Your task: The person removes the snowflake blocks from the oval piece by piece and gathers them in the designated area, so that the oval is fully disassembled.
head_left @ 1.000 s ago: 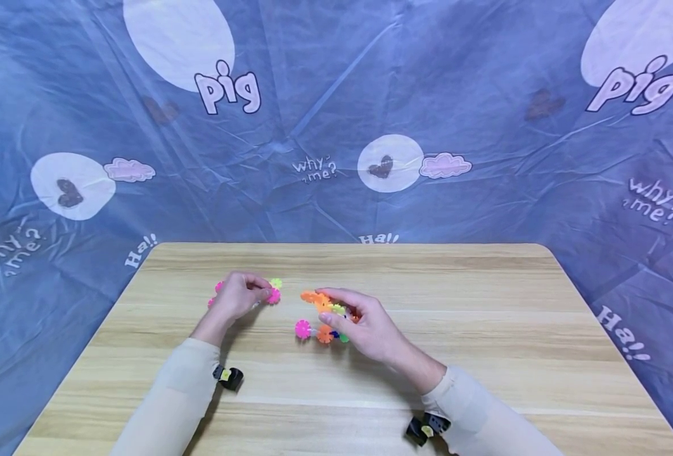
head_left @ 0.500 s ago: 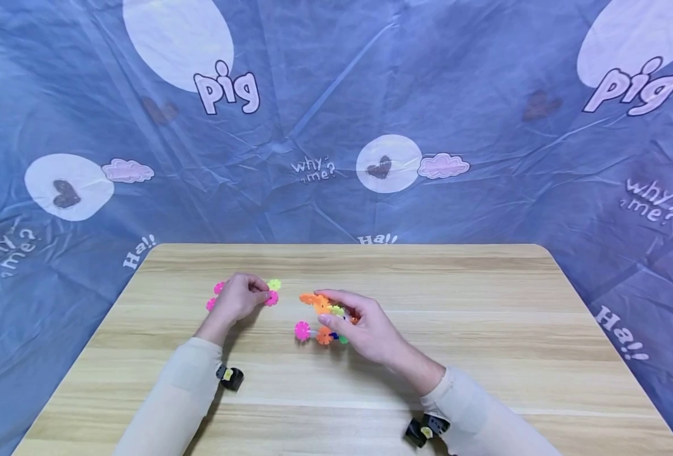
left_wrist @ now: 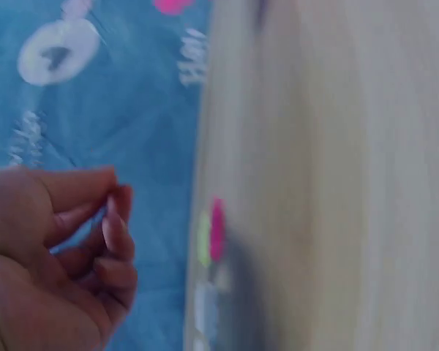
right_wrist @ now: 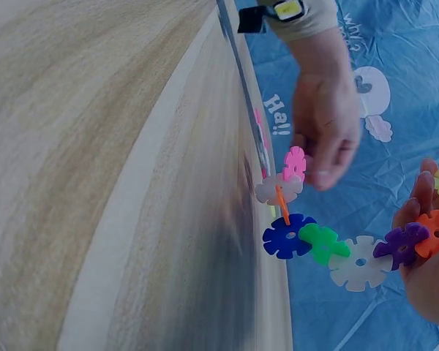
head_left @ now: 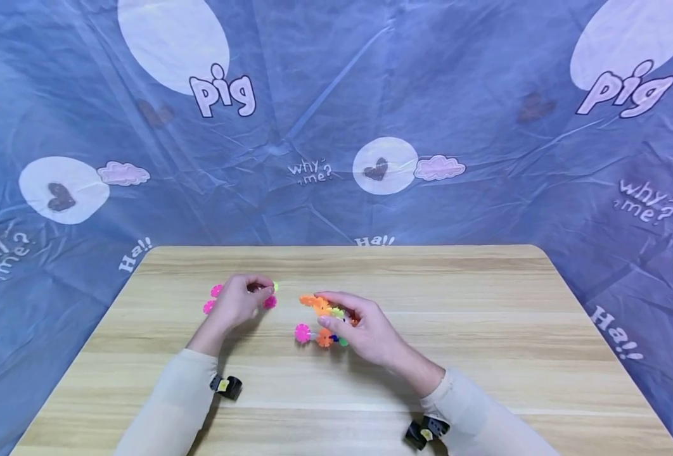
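In the head view my left hand point(head_left: 236, 304) hovers over the far left of the table, thumb and fingertips together. The left wrist view shows nothing visible between those fingertips. Below them lie a pink snowflake disc point(left_wrist: 217, 228), a yellow-green disc point(left_wrist: 204, 240) and pale clear pieces point(left_wrist: 206, 307). My right hand point(head_left: 371, 329) holds a chain of interlocked snowflake discs point(right_wrist: 291, 235), raised off the table with its fingers curled around one part. Orange, purple, clear, green and blue discs link up to a pink end disc point(right_wrist: 295, 162). The palm hides part of the chain.
Two more pink discs point(head_left: 217, 291) peek out at the left of the left hand. The wooden table point(head_left: 314, 399) reaches back to a blue printed cloth point(head_left: 325, 95). Black cameras are strapped at both sleeves.
My left hand shifts slightly, its fingertips now covering more of the yellow-green disc. The right hand and its chain stay almost in place, while the head view tilts a little.
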Tool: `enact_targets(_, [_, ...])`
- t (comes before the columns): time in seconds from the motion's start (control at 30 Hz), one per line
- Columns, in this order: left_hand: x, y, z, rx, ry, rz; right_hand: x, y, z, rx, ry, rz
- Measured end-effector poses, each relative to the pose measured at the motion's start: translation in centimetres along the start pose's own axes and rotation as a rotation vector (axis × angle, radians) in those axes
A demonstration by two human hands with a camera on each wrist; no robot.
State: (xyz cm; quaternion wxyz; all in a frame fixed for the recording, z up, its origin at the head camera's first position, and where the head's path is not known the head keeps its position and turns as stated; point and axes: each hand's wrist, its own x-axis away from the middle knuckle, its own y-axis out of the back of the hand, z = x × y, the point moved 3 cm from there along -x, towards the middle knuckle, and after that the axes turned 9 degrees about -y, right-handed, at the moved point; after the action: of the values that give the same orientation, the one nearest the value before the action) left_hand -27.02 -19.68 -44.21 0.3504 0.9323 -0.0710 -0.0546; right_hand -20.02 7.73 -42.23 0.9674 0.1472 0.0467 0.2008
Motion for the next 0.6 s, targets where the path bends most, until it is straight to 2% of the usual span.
enact_targets(0.13, [1.0, 0.0, -2.1, 0.095, -0.108, -0.014, 0.0, -0.1, 0.0, -0.02, -0.005, 0.008])
enact_targets(0.33, [2.6, 0.2, -5.0, 0.218, -0.216, -0.048, 0.0, -0.1, 0.1, -0.003, 0.012, 0.007])
enact_targets(0.47, [3.4, 0.4, -6.7, 0.266, -0.298, -0.052, 0.0, -0.1, 0.1, -0.008, -0.016, 0.006])
enact_targets(0.6, [4.0, 0.4, -7.7, 0.289, -0.374, -0.05, 0.0, -0.1, 0.0, -0.005, -0.024, 0.006])
